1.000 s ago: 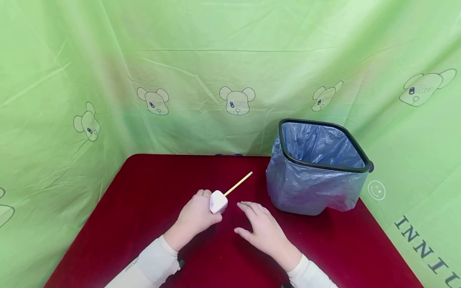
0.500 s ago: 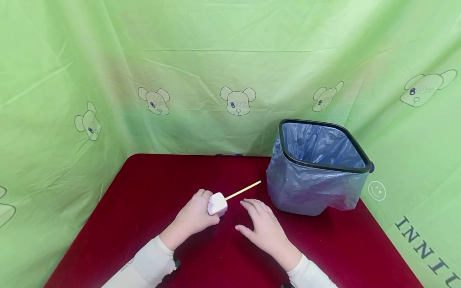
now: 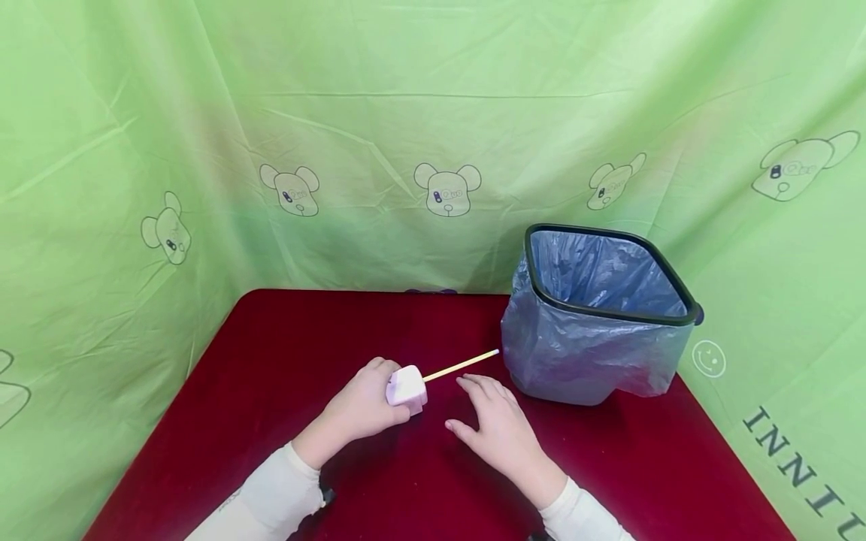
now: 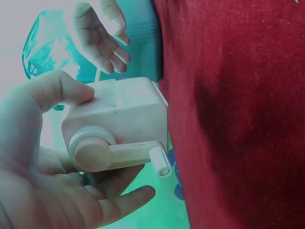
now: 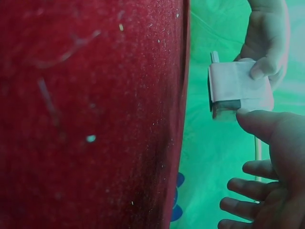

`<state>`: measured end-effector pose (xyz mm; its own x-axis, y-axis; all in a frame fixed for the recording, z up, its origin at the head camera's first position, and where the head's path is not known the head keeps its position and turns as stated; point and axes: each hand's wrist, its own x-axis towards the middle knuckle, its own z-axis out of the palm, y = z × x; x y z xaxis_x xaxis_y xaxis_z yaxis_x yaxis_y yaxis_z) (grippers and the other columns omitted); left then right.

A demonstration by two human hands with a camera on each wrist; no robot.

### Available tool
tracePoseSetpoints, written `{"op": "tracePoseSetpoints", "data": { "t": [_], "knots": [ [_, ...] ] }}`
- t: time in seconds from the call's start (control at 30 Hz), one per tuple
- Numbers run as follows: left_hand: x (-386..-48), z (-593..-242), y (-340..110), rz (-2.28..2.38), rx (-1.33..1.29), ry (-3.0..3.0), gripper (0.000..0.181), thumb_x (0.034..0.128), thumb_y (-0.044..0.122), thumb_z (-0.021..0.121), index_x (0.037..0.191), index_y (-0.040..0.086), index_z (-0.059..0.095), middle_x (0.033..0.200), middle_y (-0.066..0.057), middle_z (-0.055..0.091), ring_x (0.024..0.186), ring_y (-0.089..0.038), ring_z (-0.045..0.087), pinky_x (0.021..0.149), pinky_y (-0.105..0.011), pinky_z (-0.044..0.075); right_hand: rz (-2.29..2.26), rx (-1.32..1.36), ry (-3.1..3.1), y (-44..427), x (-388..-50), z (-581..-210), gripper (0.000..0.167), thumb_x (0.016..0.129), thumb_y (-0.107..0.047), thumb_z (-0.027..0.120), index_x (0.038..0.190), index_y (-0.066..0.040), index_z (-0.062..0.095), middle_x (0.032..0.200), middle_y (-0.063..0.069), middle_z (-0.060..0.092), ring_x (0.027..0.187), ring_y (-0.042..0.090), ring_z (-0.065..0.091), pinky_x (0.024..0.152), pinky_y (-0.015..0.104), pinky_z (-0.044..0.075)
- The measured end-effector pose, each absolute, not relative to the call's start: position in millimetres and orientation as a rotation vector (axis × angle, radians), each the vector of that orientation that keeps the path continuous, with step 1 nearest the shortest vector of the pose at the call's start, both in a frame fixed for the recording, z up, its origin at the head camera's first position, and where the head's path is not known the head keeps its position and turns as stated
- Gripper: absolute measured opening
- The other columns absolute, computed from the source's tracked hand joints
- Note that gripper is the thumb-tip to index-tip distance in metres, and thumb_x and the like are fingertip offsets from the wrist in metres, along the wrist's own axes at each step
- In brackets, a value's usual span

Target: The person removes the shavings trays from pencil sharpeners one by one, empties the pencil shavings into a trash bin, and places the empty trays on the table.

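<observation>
My left hand grips a small pale pinkish box above the table, thumb on one side and fingers beneath. In the left wrist view the box shows a round knob and a crank arm with a small handle. A thin yellow pencil sticks out of the box to the right, its tip end hidden inside. To the right of the box, my right hand is held with fingers spread, holding nothing, below the pencil's far end. In the right wrist view a dark see-through section shows on the box.
A bin lined with a translucent bluish bag, with a black rim, stands at the right rear of the red table. Green cloth with printed bear heads hangs behind and at both sides.
The pencil has swung down and to the right as my left hand turned the box and shifted slightly left. My right hand has moved a little to the right.
</observation>
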<state>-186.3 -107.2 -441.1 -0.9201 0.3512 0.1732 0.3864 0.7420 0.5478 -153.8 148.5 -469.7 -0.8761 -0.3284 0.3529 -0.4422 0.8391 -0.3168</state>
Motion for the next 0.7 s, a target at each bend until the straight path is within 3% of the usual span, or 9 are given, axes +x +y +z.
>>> {"op": "tracePoseSetpoints", "data": {
  "t": [0.53, 0.7],
  "knots": [
    [-174, -421, -107, -1.066, -0.745, -2.867, 0.048, 0.0696, 0.019, 0.082, 0.113, 0.004, 0.067, 0.104, 0.001, 0.063, 0.085, -0.012, 0.057, 0.074, -0.032, 0.051, 0.564, 0.656, -2.756, 146, -154, -471, 0.067, 0.083, -0.043, 0.082, 0.136, -0.008, 0.061, 0.133, 0.007, 0.065, 0.129, 0.030, 0.056, 0.113, 0.051, 0.040],
    [-171, -420, -108, -1.019, -0.754, -2.880, 0.049, 0.0697, 0.020, 0.083, 0.114, 0.006, 0.067, 0.105, 0.002, 0.064, 0.086, -0.011, 0.057, 0.076, -0.031, 0.052, 0.586, 0.732, -2.766, 146, -155, -474, 0.069, 0.083, -0.043, 0.083, 0.139, -0.010, 0.059, 0.140, 0.006, 0.062, 0.134, 0.030, 0.054, 0.113, 0.052, 0.040]
  ]
}}
